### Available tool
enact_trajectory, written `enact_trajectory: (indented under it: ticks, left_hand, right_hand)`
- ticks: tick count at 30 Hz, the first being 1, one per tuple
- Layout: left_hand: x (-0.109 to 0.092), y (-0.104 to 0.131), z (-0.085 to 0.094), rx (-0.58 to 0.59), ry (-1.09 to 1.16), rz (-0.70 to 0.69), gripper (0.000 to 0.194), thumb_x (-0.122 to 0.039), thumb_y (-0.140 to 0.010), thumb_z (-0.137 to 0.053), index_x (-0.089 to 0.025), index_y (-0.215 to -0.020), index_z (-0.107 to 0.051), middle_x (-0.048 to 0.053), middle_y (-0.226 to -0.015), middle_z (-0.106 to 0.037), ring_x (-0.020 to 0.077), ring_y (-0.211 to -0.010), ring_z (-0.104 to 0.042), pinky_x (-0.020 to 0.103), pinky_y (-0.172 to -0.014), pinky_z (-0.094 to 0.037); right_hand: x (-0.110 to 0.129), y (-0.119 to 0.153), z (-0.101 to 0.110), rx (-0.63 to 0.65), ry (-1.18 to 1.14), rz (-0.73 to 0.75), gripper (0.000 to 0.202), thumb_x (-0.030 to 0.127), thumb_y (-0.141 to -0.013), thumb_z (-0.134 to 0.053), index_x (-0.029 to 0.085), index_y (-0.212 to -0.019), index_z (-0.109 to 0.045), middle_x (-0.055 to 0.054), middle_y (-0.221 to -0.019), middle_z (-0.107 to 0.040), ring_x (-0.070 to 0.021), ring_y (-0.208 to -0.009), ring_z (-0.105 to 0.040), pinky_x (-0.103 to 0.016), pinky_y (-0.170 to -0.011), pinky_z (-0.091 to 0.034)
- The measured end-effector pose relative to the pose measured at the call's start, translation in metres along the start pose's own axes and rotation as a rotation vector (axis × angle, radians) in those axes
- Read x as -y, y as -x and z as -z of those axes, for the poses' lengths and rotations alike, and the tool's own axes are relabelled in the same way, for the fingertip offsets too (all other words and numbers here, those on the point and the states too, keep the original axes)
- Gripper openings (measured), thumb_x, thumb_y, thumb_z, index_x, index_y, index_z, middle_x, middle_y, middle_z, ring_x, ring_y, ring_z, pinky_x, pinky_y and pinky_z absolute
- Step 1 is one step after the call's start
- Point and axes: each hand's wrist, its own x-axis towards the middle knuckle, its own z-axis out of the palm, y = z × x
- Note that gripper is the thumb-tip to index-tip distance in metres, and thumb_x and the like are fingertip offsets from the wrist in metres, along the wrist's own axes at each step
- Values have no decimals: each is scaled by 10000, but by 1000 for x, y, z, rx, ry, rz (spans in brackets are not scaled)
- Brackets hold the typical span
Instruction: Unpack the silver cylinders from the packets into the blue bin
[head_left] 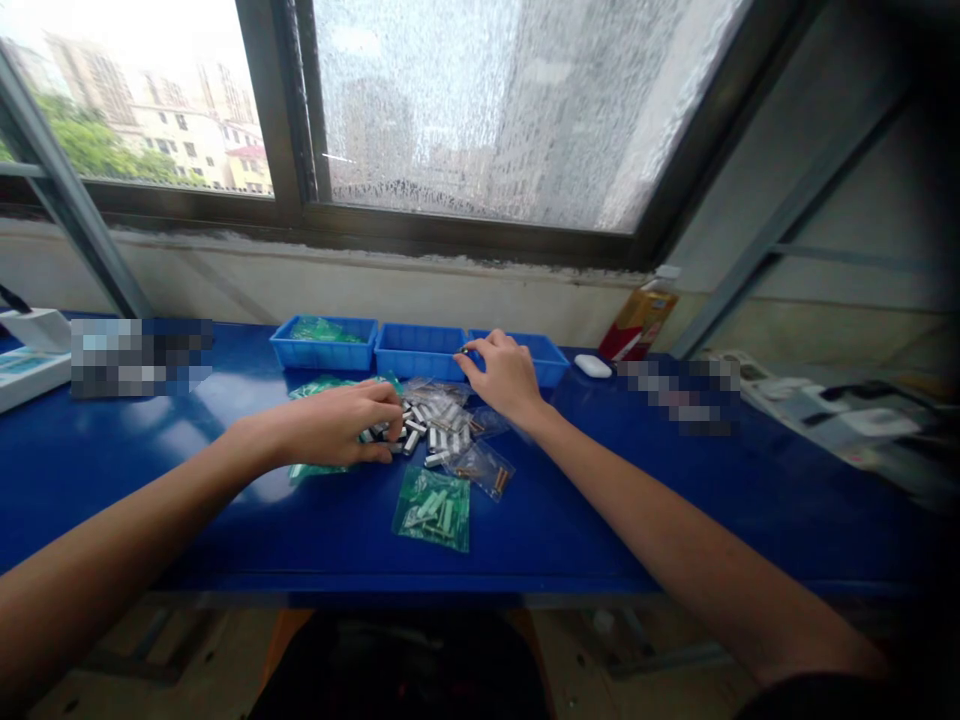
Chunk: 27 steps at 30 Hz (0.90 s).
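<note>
My left hand [349, 425] is at the left side of a pile of small silver cylinders [415, 430]. Its fingers curl over the nearest pieces, and the thumb is apart from them; I see nothing gripped. Above the blue bins, my right hand [506, 375] pinches a small dark piece [463, 350] between thumb and fingertips; its kind is too small to make out. Clear plastic bags [486, 468] with copper-coloured pieces lie against the pile's right side. A green bag [433, 510] holding several silver cylinders lies in front, and more green bags [319, 468] are partly under my left hand.
A left blue bin [324, 355] contains green bags. Beside it stand a middle bin [420, 362] and a right bin [551, 372], partly behind my hand. A white rounded object [593, 366] and a bottle [641, 315] stand at the back right.
</note>
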Motion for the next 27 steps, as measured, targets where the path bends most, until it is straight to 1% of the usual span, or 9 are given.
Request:
enact_trajectory:
  ticks: [3, 5, 7, 12, 14, 18, 21, 23, 27]
  left_hand:
    - [1, -2, -3, -30, -28, -14, 169, -344, -813, -531, -204, -839, -622, 47, -1014, -559, 190, -929, -538, 320, -842, -405]
    - [0, -4, -3, -100, -57, -20, 181, -338, -823, -515, -195, -836, -624, 47, -966, -589, 186, -897, -559, 338, -862, -401]
    - [-3, -6, -2, -195, -49, 3, 200, -319, -847, -477, -178, -882, -613, 49, -911, -619, 177, -852, -581, 326, -823, -424]
    - [-10, -9, 3, -450, 59, 80, 209, -272, -865, -445, -149, -934, -599, 55, -873, -669, 155, -801, -609, 272, -711, -451]
    - [-11, -11, 1, -510, 112, 109, 206, -271, -866, -448, -149, -907, -609, 49, -839, -675, 144, -753, -609, 263, -679, -450]
    - [-11, -15, -10, -571, 293, 165, 207, -296, -870, -447, -142, -870, -586, 37, -746, -664, 121, -644, -589, 246, -595, -446]
    - [-11, -16, -17, -640, 416, 167, 203, -311, -880, -434, -140, -951, -519, 42, -757, -656, 112, -649, -592, 234, -584, -455]
    - [-12, -16, -17, -652, 373, 147, 210, -305, -867, -460, -141, -993, -498, 41, -773, -642, 113, -672, -588, 238, -603, -460]
    - [-17, -13, -13, -633, 151, 96, 216, -296, -853, -488, -140, -999, -522, 52, -831, -614, 130, -734, -565, 263, -656, -454]
  right_hand:
    - [0, 2, 1, -3, 0, -10, 286, 402, -848, -458, 200, -930, -642, -94, -940, -576, -235, -889, -509, -338, -714, -303]
    - [3, 5, 4, -23, -14, -26, 264, 384, -840, -471, 197, -909, -643, -88, -922, -587, -237, -888, -504, -342, -723, -297]
    - [11, 9, 12, -33, -70, -3, 246, 368, -836, -477, 191, -893, -640, -77, -895, -600, -230, -880, -505, -335, -726, -297]
    - [45, 26, 38, 1, -313, 252, 233, 309, -807, -528, 177, -990, -587, -41, -843, -613, -185, -826, -530, -311, -741, -320]
    - [57, 31, 44, 12, -365, 328, 247, 287, -793, -552, 169, -1009, -563, -41, -850, -612, -182, -826, -533, -315, -759, -327]
    - [64, 35, 43, 7, -458, 332, 133, 227, -817, -522, 168, -934, -545, -42, -824, -602, -167, -791, -535, -302, -727, -349]
    - [61, 34, 42, -8, -481, 314, 100, 239, -834, -513, 168, -893, -550, -41, -799, -596, -159, -751, -527, -300, -701, -354]
    - [60, 34, 42, -24, -472, 306, 117, 259, -849, -497, 162, -871, -557, -43, -783, -594, -157, -736, -523, -303, -688, -352]
    - [60, 33, 43, -19, -493, 294, 213, 290, -893, -424, 158, -802, -564, -38, -742, -592, -149, -710, -520, -303, -674, -354]
